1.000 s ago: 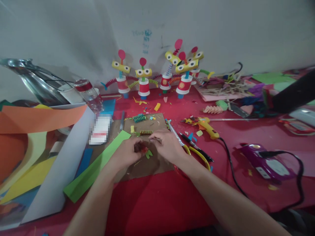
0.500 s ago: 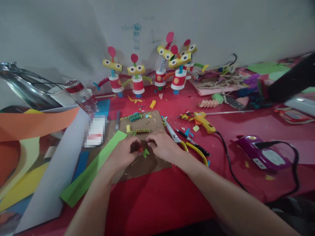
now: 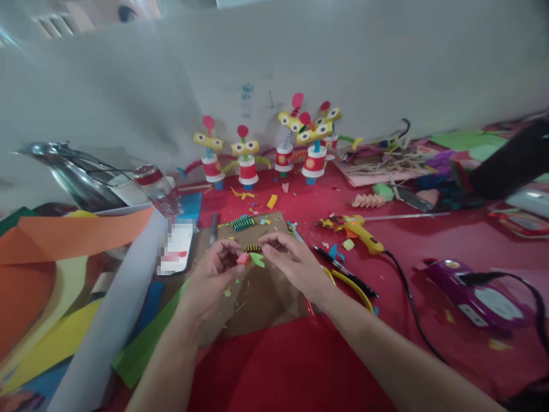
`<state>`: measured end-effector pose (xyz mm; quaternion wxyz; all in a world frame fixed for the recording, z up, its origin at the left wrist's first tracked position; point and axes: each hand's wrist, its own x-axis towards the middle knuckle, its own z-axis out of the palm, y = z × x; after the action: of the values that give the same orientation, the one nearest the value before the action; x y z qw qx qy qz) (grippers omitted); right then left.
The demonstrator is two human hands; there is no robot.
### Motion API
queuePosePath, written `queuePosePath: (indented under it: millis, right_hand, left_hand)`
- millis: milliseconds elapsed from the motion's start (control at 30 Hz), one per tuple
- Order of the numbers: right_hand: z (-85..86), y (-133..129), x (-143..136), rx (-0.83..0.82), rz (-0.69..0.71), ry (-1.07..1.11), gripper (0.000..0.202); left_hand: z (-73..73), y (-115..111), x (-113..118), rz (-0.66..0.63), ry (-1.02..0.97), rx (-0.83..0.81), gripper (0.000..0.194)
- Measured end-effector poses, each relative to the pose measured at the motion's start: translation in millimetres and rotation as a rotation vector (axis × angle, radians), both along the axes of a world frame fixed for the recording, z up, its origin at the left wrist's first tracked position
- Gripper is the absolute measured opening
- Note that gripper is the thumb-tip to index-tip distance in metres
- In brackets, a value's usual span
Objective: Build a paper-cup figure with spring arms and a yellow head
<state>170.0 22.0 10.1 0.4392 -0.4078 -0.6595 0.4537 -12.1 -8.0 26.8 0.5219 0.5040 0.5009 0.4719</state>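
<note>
My left hand (image 3: 212, 277) is closed on a small orange-red folded paper strip (image 3: 243, 260), pinched between thumb and fingers. A light green paper cutout (image 3: 258, 260) sticks out from its right side. My right hand (image 3: 295, 266) is just right of the cutout with curved fingers apart; I see nothing held in it. Behind the fingertips lies a yellow-and-dark paper spring (image 3: 252, 248), partly covered. Farther back, a teal-and-dark paper spring (image 3: 242, 222) rests on the brown board (image 3: 257, 312). Scraps are scattered around.
Yellow-handled scissors (image 3: 354, 288), a pen (image 3: 343, 269) and a yellow glue gun (image 3: 364, 234) lie to the right. Several paper-cup figures (image 3: 247, 170) stand along the wall. A phone (image 3: 180, 249), a green strip (image 3: 150, 337) and coloured papers (image 3: 68, 232) are at left.
My left hand has turned, so the orange-red folded strip shows more clearly with its cutout pointing right. My right hand's fingers have spread. The camera view has tilted up.
</note>
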Motion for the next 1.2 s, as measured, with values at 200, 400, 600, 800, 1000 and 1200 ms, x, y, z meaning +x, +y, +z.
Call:
queuePosePath:
  millis: [200, 400, 600, 800, 1000, 1200]
  right_hand:
    - [5.9, -12.6, -4.3, -0.033, 0.096, 0.194, 0.021]
    - [-1.2, 0.9, 1.9, 0.112, -0.218, 0.026, 0.029]
    - [-9.6, 12.3, 10.5, 0.112, -0.367, -0.080, 0.028]
    - [-2.9, -0.5, 2.6, 0.065, -0.039, -0.044, 0.048]
    - [-4.4, -6.4, -4.5, -0.181, 0.197, 0.157, 0.060]
    - [-5.0, -11.3, -14.4, -0.232, 0.239, 0.310, 0.035]
  left_hand:
    - [2.8, -5.2, 3.7, 0.041, -0.243, -0.014, 0.018]
    - [-9.7, 3.7, -1.8, 0.233, 0.011, 0.058, 0.013]
    - [-3.6, 2.3, -13.7, 0.307, 0.269, 0.277, 0.015]
    - [12.9, -9.0, -6.7, 0.234, -0.110, 0.343, 0.020]
    - [16.6, -9.6, -2.9, 0.127, -0.378, 0.104, 0.025]
    - [16.4, -10.7, 2.7, 0.056, -0.461, 0.083, 0.029]
